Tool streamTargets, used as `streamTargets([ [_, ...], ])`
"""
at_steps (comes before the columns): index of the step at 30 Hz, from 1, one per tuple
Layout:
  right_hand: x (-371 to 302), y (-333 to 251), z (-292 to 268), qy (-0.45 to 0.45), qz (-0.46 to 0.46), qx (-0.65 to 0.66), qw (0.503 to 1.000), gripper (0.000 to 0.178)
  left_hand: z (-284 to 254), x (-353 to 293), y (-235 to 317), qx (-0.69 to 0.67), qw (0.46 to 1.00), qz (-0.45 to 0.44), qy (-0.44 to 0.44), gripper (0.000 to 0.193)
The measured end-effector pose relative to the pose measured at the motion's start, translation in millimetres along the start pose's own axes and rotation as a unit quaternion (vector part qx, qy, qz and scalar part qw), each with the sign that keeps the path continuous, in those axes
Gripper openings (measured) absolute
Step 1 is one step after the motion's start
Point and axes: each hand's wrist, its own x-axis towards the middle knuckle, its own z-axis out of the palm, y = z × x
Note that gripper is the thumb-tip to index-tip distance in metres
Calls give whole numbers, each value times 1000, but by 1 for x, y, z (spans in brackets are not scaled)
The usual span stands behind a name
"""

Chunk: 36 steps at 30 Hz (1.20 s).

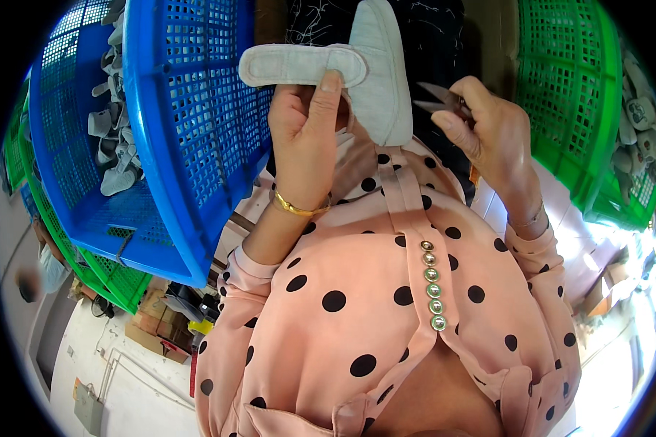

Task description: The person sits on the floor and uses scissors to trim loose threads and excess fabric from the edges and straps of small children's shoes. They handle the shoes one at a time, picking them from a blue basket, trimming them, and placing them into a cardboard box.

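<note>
White padded piece (383, 87) lies left of my right hand (499, 131), long axis running away from the shirt (328, 247); my nearer left hand (305, 138) pinches the crosswise strap (284, 65) overlapping it, my right grips scissors (444, 97), blades parted.

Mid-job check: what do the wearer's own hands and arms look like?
The left hand is ungloved, with a gold-coloured bracelet. The right hand is ungloved too, with a thin wristband. Peach-pink sleeves carry black polka dots.
</note>
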Motion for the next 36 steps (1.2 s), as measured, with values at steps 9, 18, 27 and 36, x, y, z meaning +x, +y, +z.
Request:
streamTargets([
  [9,2,-6,-7,-64,-81,-125,987,39,-3,-2,9,-117,992,-55,-9,15],
  [18,7,-15,-11,-58,-97,-166,980,41,1,-2,12,-134,988,-72,2,16],
  [27,8,-21,-15,-80,-65,-166,981,44,4,-2,12,-143,986,-90,12,21],
  [36,9,-29,-18,-98,-19,-182,978,46,14,-4,23,-169,979,-105,42,19],
])
